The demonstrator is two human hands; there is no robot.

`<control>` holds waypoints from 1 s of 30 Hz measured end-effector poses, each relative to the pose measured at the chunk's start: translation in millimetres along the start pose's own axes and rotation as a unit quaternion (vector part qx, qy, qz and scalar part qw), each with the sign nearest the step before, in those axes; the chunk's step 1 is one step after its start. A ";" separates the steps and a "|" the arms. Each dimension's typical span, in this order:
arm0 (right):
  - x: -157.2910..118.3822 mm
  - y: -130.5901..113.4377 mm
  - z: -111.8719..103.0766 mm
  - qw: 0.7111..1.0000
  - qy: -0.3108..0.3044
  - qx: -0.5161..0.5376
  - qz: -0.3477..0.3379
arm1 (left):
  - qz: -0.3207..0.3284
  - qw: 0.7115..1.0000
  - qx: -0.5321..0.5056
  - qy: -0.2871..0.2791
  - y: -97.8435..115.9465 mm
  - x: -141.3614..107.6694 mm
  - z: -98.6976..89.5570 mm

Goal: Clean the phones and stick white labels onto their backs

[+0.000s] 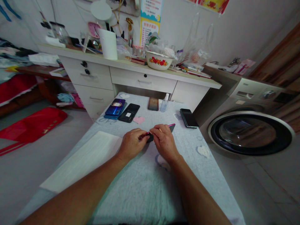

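Both hands meet near the middle of a cloth-covered table. My left hand (132, 142) is closed around a small dark item with a red-pink edge (148, 135), mostly hidden by the fingers. The fingers of my right hand (164, 141) are pinched together beside it; what they hold is too small to make out. A thin dark device with a pink edge (172, 127) shows just beyond the right hand. Farther back lie a blue phone (115, 107), a black phone (129, 113), a brown framed piece (153, 104) and a clear spray bottle (164, 103).
A stack of dark phones (189, 118) lies at the table's right edge. A pale sheet (86, 159) covers part of the left side. Behind stands a white desk (142, 82) with a flowered bowl (159, 60); a washing machine (248, 93) is at the right.
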State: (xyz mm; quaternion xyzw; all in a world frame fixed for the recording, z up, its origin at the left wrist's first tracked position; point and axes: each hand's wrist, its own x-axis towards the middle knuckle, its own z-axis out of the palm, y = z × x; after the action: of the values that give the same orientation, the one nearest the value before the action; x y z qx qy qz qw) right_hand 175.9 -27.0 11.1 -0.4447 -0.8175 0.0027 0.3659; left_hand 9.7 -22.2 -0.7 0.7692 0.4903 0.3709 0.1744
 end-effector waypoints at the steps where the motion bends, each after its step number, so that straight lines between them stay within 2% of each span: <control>1: -0.3 1.1 -0.2 1.000 0.003 -0.002 0.003 | 0.000 1.000 -0.002 0.002 0.4 0.1 0.1; 9: -0.7 -1.8 0.7 1.000 0.000 -0.002 -0.001 | -0.002 0.999 -0.023 0.036 3.7 0.2 -1.5; 16: 0.3 -8.4 3.6 1.000 -0.014 0.016 -0.008 | 0.011 0.999 -0.013 0.036 2.7 -0.4 -1.9; 30: -0.4 -1.7 0.0 1.000 -0.002 -0.013 0.005 | 0.010 0.999 -0.012 0.043 3.6 -0.8 -1.0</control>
State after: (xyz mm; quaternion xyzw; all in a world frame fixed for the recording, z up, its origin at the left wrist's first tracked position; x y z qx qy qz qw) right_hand 174.9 -28.3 11.4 -0.4536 -0.8160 -0.0054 0.3584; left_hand 11.0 -24.6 1.9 0.7550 0.4857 0.4110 0.1585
